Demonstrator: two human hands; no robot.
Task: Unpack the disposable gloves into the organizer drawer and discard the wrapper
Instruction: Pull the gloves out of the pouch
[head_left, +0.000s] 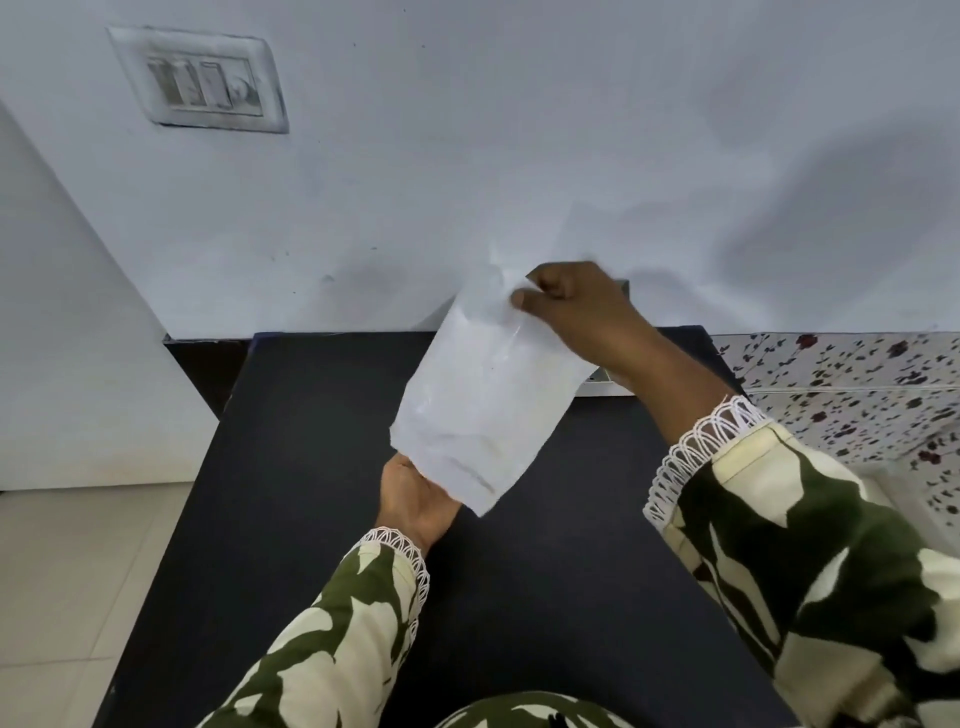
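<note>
Overhead, right hand (569, 306) pinches packet (485, 400); left hand (415, 499) beneath.

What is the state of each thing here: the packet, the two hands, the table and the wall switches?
Packet: held in the air above the table, tilted, top end pinched; whether it is open cannot be told.
Right hand: closed on the packet's top end.
Left hand: palm up, supporting the packet's bottom end.
Table: dark top, bare where visible.
Wall switches: blurred, positions cannot be told.
</note>
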